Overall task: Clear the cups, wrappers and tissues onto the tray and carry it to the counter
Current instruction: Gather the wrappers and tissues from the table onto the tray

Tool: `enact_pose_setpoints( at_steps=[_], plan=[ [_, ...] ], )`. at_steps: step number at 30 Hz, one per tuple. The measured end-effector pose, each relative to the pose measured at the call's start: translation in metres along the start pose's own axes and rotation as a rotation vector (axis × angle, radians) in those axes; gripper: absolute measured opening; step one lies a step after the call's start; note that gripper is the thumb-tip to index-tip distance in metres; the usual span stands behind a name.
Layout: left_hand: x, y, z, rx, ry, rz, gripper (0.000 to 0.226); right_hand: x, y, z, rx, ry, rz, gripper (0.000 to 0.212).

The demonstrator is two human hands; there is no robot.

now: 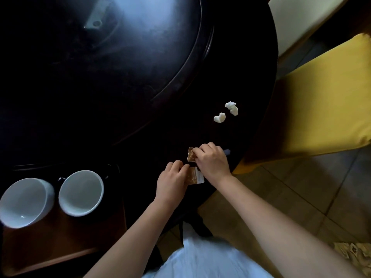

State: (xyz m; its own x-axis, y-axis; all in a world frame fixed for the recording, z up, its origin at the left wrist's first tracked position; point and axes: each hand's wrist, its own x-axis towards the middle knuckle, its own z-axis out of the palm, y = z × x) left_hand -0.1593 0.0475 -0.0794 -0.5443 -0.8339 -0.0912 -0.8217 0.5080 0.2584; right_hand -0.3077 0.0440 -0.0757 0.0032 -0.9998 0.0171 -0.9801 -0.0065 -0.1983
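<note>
Two white cups (25, 201) (81, 192) stand side by side on a brown wooden tray (60, 243) at the lower left. Near the table's front edge my left hand (170, 184) pinches a gold wrapper (194, 176) that lies on the dark tabletop. Just beyond it my right hand (212, 160) pinches a second gold wrapper (191, 154). Two crumpled white tissues (219, 117) (232, 108) lie farther back on the table, to the right, apart from both hands.
The round dark table (251, 57) carries a large raised turntable (120, 57) in its middle. A chair with a yellow cushion (325, 101) stands against the table's right edge. Tiled floor (311, 193) shows at the lower right.
</note>
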Motion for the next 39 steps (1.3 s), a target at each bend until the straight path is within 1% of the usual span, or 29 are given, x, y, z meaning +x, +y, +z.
enact_pose_setpoints(
  at_steps=[3,6,8,12,14,16,19,20,22,25,29,31,33,37,39],
  plan=[
    [0.002,0.003,0.001,-0.068,-0.021,-0.06,0.033,-0.001,0.001,-0.003,0.08,0.007,0.028,0.016],
    [0.001,0.007,0.0,-0.248,-0.024,-0.2,0.011,-0.004,0.001,-0.007,0.214,0.035,0.052,0.013],
    [-0.002,0.008,-0.001,-0.451,0.025,-0.335,0.006,-0.007,0.002,-0.013,0.343,0.108,0.091,0.012],
    [-0.004,0.009,-0.008,-0.948,0.167,-0.743,0.013,-0.019,0.0,-0.033,0.684,0.331,0.262,0.015],
    [0.0,0.016,-0.017,-1.24,0.18,-0.866,0.013,-0.025,-0.005,-0.036,0.767,0.339,0.294,0.015],
    [0.006,0.023,-0.028,-1.451,0.151,-0.885,0.01,-0.031,-0.011,-0.033,0.794,0.298,0.299,0.015],
    [0.012,0.031,-0.041,-1.634,0.058,-0.817,0.012,-0.034,-0.014,-0.027,0.803,0.241,0.348,0.015],
    [0.013,0.033,-0.042,-1.653,0.036,-0.805,0.01,-0.034,-0.014,-0.026,0.798,0.234,0.354,0.015],
    [0.014,0.036,-0.041,-1.604,0.013,-0.804,0.012,-0.034,-0.014,-0.026,0.783,0.222,0.324,0.016],
    [0.01,0.04,-0.038,-1.545,0.016,-0.845,0.009,-0.036,-0.012,-0.026,0.804,0.173,0.265,0.018],
    [0.01,0.037,-0.04,-1.538,0.0,-0.87,0.008,-0.036,0.0,-0.029,1.018,0.007,0.355,0.018],
    [0.009,0.033,-0.038,-1.502,-0.001,-0.876,0.01,-0.035,0.006,-0.03,1.086,-0.026,0.395,0.015],
    [0.01,0.03,-0.037,-1.465,-0.005,-0.885,0.012,-0.033,0.012,-0.031,1.1,-0.036,0.405,0.015],
    [0.011,0.032,-0.034,-1.459,-0.004,-0.903,0.012,-0.022,0.025,-0.034,1.047,-0.096,0.385,0.012],
    [0.012,0.032,-0.033,-1.47,0.007,-0.91,0.01,-0.008,0.037,-0.033,0.867,-0.029,0.352,0.015]
  ],
)
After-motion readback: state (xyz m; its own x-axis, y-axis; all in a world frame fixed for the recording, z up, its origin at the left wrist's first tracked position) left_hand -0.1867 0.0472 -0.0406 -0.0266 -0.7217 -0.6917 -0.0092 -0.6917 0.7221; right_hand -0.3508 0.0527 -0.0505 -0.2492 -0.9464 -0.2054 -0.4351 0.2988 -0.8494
